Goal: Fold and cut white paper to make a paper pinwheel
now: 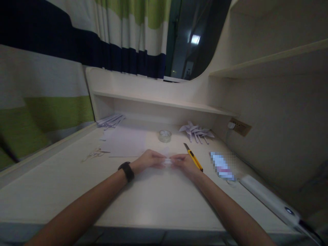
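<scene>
Both hands met near the middle of the table (77, 191), the left hand (148, 159) and the right hand (185, 162) pinched together on a small white paper piece (167, 161). By my judgement, pressing it well called for fingertips kept close and the piece flat on the table. Counted: one tape roll (164, 135), one yellow utility knife (193, 158) just beside the right hand, one loose sheet (125, 141), one cluster of folded paper shapes (196, 131) toward the far right corner.

Both arms outstretched; left hand (148, 159), right hand (185, 161) fingertips meeting, fingers pinched.
</scene>
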The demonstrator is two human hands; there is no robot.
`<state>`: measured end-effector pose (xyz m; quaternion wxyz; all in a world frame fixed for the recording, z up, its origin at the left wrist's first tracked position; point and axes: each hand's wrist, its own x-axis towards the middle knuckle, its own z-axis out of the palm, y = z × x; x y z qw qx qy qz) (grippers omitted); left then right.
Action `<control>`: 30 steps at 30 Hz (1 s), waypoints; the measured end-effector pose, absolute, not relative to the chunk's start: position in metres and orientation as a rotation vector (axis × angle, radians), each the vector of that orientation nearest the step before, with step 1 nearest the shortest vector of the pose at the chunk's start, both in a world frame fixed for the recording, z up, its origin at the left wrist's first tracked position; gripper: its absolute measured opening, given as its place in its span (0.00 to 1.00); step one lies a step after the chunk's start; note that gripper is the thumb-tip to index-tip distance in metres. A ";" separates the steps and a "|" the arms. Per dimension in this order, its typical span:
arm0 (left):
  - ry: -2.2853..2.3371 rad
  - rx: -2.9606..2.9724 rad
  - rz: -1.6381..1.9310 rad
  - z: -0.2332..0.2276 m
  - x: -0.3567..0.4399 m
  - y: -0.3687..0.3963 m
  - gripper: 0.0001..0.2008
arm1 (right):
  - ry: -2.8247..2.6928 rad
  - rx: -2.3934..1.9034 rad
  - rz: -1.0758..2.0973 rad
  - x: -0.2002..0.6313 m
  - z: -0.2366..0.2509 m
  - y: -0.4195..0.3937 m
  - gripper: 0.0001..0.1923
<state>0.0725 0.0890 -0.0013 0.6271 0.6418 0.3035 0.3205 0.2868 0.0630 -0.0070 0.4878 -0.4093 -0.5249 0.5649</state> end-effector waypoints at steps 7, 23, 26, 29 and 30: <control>0.727 1.470 0.724 0.000 0.071 0.091 0.19 | -1.397 -1.024 1.406 0.286 0.001 0.058 0.21; 0.652 1.430 0.699 0.007 0.071 0.085 0.19 | -1.360 -0.985 1.412 0.287 -0.001 0.058 0.20; 0.647 1.440 0.693 0.007 0.070 0.086 0.18 | -1.358 -0.996 1.384 0.286 -0.002 0.057 0.21; 0.631 1.444 0.683 0.007 0.071 0.086 0.18 | -1.367 -1.020 1.331 0.285 -0.001 0.056 0.19; 0.630 1.444 0.683 0.007 0.071 0.085 0.18 | -1.372 -1.031 1.312 0.284 0.000 0.056 0.19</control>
